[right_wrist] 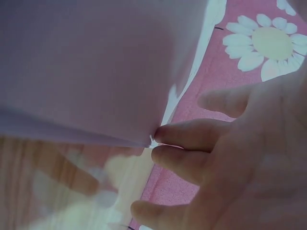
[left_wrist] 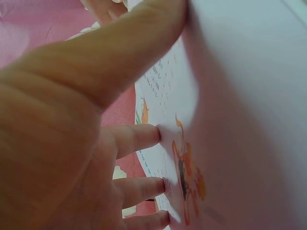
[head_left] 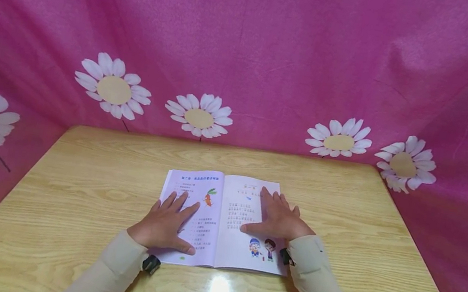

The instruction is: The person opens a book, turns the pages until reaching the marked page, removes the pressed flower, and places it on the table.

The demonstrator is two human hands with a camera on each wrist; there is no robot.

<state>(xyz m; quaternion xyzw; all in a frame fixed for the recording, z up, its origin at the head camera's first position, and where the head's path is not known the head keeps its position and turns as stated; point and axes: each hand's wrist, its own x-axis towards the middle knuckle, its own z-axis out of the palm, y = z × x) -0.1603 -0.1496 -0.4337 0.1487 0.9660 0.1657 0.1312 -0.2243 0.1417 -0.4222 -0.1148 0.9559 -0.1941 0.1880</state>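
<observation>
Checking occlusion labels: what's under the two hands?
Both the left hand and right hand lie flat on the open book, one on each page. Printed text and cartoons show around them; whatever print lies beneath the palms is covered.

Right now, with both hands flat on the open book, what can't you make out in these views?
- Book print: too small in the head view, blurred in the left wrist view.
- Page areas under the left hand and right hand: covered.
- Right wrist view: a blurred page fills most of it.
- Table front edge: cut off by the frame.
</observation>
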